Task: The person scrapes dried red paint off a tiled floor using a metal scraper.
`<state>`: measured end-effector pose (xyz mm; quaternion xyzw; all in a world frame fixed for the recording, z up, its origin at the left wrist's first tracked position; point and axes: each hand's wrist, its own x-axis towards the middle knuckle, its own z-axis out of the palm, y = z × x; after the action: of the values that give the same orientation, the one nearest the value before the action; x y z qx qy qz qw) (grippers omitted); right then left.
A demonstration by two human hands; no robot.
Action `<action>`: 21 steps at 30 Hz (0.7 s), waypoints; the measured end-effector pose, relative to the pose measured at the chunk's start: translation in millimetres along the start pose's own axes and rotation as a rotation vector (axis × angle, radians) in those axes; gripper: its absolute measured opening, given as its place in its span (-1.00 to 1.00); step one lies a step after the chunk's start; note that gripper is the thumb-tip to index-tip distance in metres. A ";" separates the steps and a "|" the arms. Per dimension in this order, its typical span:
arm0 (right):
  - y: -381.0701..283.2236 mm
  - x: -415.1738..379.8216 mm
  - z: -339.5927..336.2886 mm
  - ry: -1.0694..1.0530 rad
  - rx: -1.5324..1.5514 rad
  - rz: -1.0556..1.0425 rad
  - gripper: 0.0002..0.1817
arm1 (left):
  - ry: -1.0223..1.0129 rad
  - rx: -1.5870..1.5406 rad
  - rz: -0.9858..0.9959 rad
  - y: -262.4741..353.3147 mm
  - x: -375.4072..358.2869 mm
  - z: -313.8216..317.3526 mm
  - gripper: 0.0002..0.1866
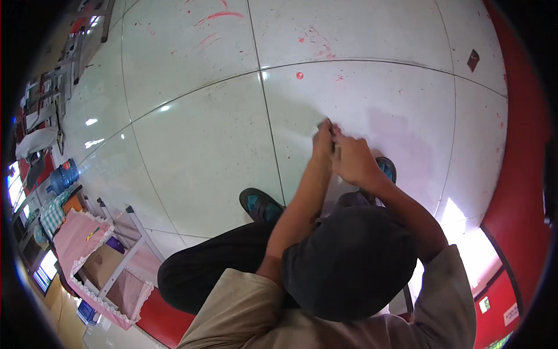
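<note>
Both hands meet in front of the body, low over the pale tiled floor [197, 151]. My left hand [323, 141] is closed, with a small dark tip showing at its fingers; what it belongs to is too small to name. Pressed against it from the right, my right hand [353, 158] is closed too, its fingers bent round something small that the hands mostly hide. A bit of red or pink shows between the fingertips.
Dark sandals [261, 205] are on the floor below the hands. A pink-covered table [78, 238] and a blue water bottle [64, 176] stand at left. Red marks [300, 75] and a dark red scrap [473, 60] lie beyond. A red wall [526, 174] runs along the right.
</note>
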<state>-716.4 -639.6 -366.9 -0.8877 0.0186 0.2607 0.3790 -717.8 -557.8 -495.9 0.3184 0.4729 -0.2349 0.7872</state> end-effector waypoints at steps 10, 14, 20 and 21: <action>-33.5 39.6 6.6 0.031 0.003 0.053 -0.77 | -0.046 0.034 0.106 55.6 15.3 1.2 -0.61; -38.5 43.9 4.6 0.112 -0.002 -0.012 -0.74 | -0.004 -0.117 -0.056 71.1 1.5 18.8 -0.59; -45.9 69.8 -12.2 0.111 -0.033 -0.054 -0.71 | -0.022 -0.111 0.075 86.3 5.1 42.1 -0.60; -44.4 78.3 -11.0 0.023 -0.063 0.045 -0.70 | -0.081 -0.139 0.047 87.4 14.2 38.9 -0.65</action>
<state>-633.7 -602.7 -368.5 -0.9015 0.0347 0.2593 0.3447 -629.8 -526.9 -470.5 0.2642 0.4483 -0.1956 0.8312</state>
